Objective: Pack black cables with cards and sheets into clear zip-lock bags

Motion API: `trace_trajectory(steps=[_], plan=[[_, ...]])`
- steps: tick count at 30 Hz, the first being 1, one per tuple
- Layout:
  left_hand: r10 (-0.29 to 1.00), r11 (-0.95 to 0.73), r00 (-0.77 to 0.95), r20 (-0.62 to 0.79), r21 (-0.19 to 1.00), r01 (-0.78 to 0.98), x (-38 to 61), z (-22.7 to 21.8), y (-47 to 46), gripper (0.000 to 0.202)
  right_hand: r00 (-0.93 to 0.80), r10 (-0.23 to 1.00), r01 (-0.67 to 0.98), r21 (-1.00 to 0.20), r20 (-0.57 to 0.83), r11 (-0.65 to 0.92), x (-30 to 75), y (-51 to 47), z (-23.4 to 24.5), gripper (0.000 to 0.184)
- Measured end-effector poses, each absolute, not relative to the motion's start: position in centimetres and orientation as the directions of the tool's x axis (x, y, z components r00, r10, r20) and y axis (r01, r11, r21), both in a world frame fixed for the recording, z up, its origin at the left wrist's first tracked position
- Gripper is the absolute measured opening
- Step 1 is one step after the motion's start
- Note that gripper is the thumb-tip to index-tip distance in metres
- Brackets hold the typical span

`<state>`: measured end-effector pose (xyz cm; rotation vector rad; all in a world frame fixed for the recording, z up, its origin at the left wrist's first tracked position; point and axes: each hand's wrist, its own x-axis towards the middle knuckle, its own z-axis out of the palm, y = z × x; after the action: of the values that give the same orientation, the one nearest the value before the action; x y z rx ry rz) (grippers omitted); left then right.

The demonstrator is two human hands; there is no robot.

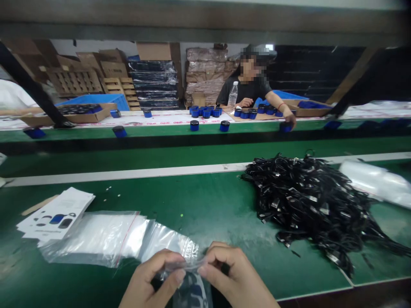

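At the near edge of the green bench, my left hand (pixel 162 278) and my right hand (pixel 226 271) pinch the top edge of a clear plastic bag (pixel 192 293). Something dark with a printed leaflet shows through the bag, partly hidden by my fingers. Just beyond my hands lies a stack of clear zip bags (pixel 99 235), fanned out to the left. Printed leaflets (pixel 61 216) rest on the far left end of that stack. To the right, a big heap of black cables (pixel 311 205) with metal plugs lies loose.
Rolled clear plastic (pixel 379 179) lies right of the cables. Behind the bench, a green belt carries spaced blue-and-black round items (pixel 194 125). Across it, a co-worker (pixel 253 85) reaches to one, near a water bottle (pixel 233 94). A metal beam (pixel 205 21) spans overhead.
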<state>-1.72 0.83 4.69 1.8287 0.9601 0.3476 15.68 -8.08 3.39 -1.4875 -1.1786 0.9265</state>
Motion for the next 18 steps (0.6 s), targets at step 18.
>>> trace_trajectory(steps=[18], plan=[[0.735,-0.343,0.677,-0.016,0.854,0.392,-0.87,4.47,0.76,0.025,0.267,0.959,0.259,-0.966,0.096,0.025,15.7,-8.22,3.46,0.012]])
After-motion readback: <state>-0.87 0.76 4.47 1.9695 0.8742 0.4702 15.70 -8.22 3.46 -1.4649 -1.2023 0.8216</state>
